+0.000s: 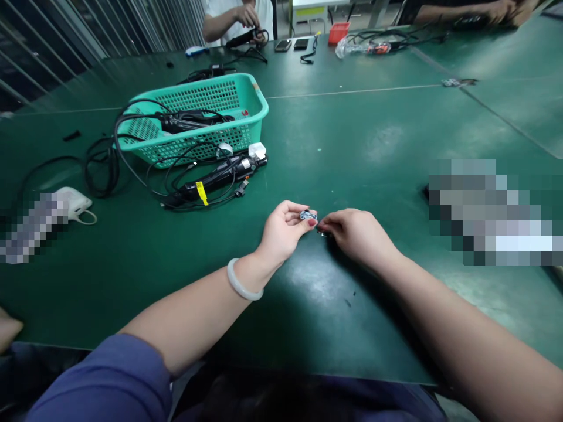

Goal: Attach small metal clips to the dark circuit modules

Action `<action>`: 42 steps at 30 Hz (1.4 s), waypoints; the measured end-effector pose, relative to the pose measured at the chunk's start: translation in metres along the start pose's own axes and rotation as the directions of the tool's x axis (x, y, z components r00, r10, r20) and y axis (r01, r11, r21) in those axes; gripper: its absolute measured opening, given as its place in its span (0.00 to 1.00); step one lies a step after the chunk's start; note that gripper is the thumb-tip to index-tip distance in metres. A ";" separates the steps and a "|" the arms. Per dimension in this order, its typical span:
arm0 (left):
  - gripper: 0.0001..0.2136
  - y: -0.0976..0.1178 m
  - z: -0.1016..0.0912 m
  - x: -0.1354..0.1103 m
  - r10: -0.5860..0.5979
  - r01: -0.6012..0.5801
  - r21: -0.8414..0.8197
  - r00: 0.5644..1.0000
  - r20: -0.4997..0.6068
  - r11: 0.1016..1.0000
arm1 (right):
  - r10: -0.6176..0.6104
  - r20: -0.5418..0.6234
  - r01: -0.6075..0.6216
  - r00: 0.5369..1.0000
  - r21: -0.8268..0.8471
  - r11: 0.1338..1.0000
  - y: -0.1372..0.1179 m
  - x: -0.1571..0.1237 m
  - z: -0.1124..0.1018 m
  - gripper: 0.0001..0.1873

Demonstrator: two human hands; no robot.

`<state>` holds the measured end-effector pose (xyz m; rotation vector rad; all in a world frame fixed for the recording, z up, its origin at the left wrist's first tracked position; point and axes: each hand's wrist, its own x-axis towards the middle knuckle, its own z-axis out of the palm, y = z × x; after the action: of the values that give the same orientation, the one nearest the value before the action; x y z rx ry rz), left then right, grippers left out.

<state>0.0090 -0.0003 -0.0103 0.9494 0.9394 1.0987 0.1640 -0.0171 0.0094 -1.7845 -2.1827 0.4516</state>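
Observation:
My left hand, with a pale bangle at the wrist, pinches a small blue-and-white patterned piece between thumb and fingers. Its kind is too small to make out. Just to the right, my right hand is closed, its fingertips pressed together around a small dark, shiny thing low over the table. The fingers hide most of that thing. Both hands are close together above the green table.
A turquoise basket with black corded devices stands at the back left. In front of it lies a black corded device with a yellow tag. Blurred objects lie at far left and right. Other people's hands work across the table.

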 end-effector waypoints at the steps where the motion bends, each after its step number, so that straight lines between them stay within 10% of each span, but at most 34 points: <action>1: 0.16 0.000 0.000 0.000 0.003 -0.003 -0.004 1.000 0.003 1.000 | -0.010 -0.003 0.010 1.000 -0.014 1.000 0.000 0.000 0.000 0.11; 10: 0.17 0.000 0.000 0.000 -0.003 0.003 -0.014 1.000 0.014 1.000 | -0.002 0.026 -0.001 1.000 0.082 0.997 0.005 -0.008 -0.006 0.09; 25: 0.17 0.001 0.000 0.000 -0.035 0.034 0.017 0.997 0.068 0.999 | -0.270 -0.008 0.262 0.963 -0.211 0.942 0.008 0.005 0.010 0.12; 33: 0.20 0.003 0.001 -0.001 -0.107 0.130 -0.068 0.955 0.276 0.989 | -0.278 -0.402 0.410 0.872 0.292 0.864 0.012 -0.004 -0.008 0.09; 42: 0.19 0.006 0.001 -0.006 -0.160 0.193 -0.045 0.903 0.399 0.980 | -0.328 -0.332 0.446 0.884 0.396 0.803 0.010 -0.007 -0.014 0.09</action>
<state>0.0069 -0.0048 -0.0035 0.9512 0.6284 0.7480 0.1797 -0.0215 0.0179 -1.0389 -1.9781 0.5565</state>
